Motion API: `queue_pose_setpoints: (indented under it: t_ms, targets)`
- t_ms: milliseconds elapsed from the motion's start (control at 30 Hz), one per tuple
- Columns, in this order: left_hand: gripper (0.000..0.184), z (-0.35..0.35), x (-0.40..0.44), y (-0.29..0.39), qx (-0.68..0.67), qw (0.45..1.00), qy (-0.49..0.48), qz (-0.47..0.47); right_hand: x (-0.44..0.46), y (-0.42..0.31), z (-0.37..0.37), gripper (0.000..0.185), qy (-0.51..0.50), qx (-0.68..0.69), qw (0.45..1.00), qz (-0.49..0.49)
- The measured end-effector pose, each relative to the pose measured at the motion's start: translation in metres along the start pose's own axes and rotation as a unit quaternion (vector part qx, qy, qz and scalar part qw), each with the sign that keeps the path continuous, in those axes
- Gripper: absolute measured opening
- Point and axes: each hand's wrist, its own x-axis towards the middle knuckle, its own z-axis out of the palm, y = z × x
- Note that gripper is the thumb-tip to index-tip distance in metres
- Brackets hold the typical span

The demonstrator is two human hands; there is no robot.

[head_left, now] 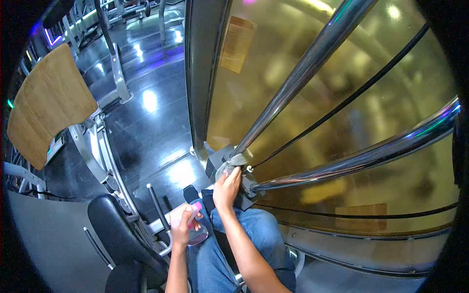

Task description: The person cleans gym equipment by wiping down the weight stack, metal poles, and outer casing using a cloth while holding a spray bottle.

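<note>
My left hand (183,222) is wrapped round a clear spray bottle (198,236) with a pink top, held over my jeans. To its right and farther forward, my right hand (227,189) grips a grey cloth (233,165). The cloth lies against the grey block (217,158) at the lower end of a chrome guide rod (293,80). A second chrome rod (356,163) runs from the same block toward the right.
A yellowish translucent panel (312,117) fills the right side behind the rods and black cables (351,97). At the left are a black padded seat (115,224), a wooden board (51,102) and grey machine frames (93,146) on the dark floor (146,122).
</note>
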Motion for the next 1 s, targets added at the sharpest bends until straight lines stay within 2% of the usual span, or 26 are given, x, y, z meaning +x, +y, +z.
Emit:
queue_pose_setpoints:
  t_ms: [67, 100, 200, 233, 267, 367, 433, 533, 633, 667, 733, 767, 833, 867, 933, 967, 1000]
  targets:
    - [0.047, 0.000, 0.002, -0.012, 0.010, 0.999, -0.009, 0.030, -0.013, 0.014, 0.004, 0.047, -0.045, -0.009, 0.999, -0.014]
    - [0.047, 0.000, 0.002, -0.015, 0.010, 0.999, -0.009, 0.030, -0.014, 0.010, -0.007, 0.050, -0.110, 0.015, 0.994, 0.011]
    - [0.047, -0.001, 0.001, -0.019, 0.020, 0.999, -0.006, 0.037, -0.021, 0.002, -0.017, 0.049, -0.138, 0.055, 0.988, 0.047]
    - [0.044, -0.002, 0.002, -0.019, -0.003, 0.999, -0.003, 0.036, -0.021, -0.003, -0.022, 0.045, -0.136, 0.078, 0.988, 0.006]
    - [0.041, -0.003, 0.002, -0.020, -0.026, 0.999, 0.000, 0.036, -0.017, -0.009, -0.026, 0.045, -0.138, 0.077, 0.987, 0.007]
    - [0.049, -0.008, 0.004, -0.027, -0.034, 0.999, 0.010, 0.034, 0.006, -0.060, -0.048, 0.041, -0.135, -0.068, 0.974, -0.170]
    - [0.050, -0.011, 0.007, -0.034, -0.049, 0.998, 0.022, 0.038, 0.023, -0.091, -0.054, 0.035, -0.124, -0.191, 0.937, -0.266]
    - [0.052, -0.017, 0.006, -0.033, -0.055, 0.996, 0.051, 0.040, 0.048, -0.121, -0.050, 0.034, -0.092, -0.276, 0.900, -0.326]
    - [0.054, -0.017, 0.004, -0.036, -0.074, 0.994, 0.047, 0.061, 0.068, -0.130, -0.036, 0.028, -0.077, -0.446, 0.838, -0.304]
    - [0.053, -0.016, 0.002, -0.034, -0.066, 0.995, 0.045, 0.060, 0.077, -0.133, -0.032, 0.028, -0.131, -0.502, 0.803, -0.293]
    - [0.052, -0.015, 0.002, -0.039, -0.062, 0.996, 0.043, 0.051, 0.086, -0.145, -0.030, 0.026, -0.229, -0.620, 0.698, -0.274]
    - [0.052, -0.015, 0.001, -0.038, -0.061, 0.996, 0.043, 0.051, 0.095, -0.133, -0.016, 0.026, -0.230, -0.620, 0.699, -0.274]
    - [0.051, -0.014, 0.000, -0.037, -0.065, 0.997, 0.024, 0.037, 0.111, -0.095, 0.020, 0.024, -0.293, -0.744, 0.551, -0.237]
    - [0.051, -0.014, 0.000, -0.036, -0.065, 0.997, 0.026, 0.037, 0.110, -0.094, 0.024, 0.024, -0.294, -0.744, 0.551, -0.239]
    - [0.049, -0.017, -0.002, -0.035, -0.053, 0.998, 0.017, 0.041, 0.105, -0.090, 0.031, 0.022, -0.305, -0.796, 0.477, -0.214]
    - [0.049, -0.017, -0.003, -0.035, -0.062, 0.997, 0.015, 0.040, 0.114, -0.078, 0.037, 0.026, -0.318, -0.774, 0.499, -0.225]
    - [0.049, -0.017, -0.003, -0.035, -0.062, 0.997, 0.017, 0.039, 0.118, -0.078, 0.035, 0.026, -0.320, -0.774, 0.498, -0.227]
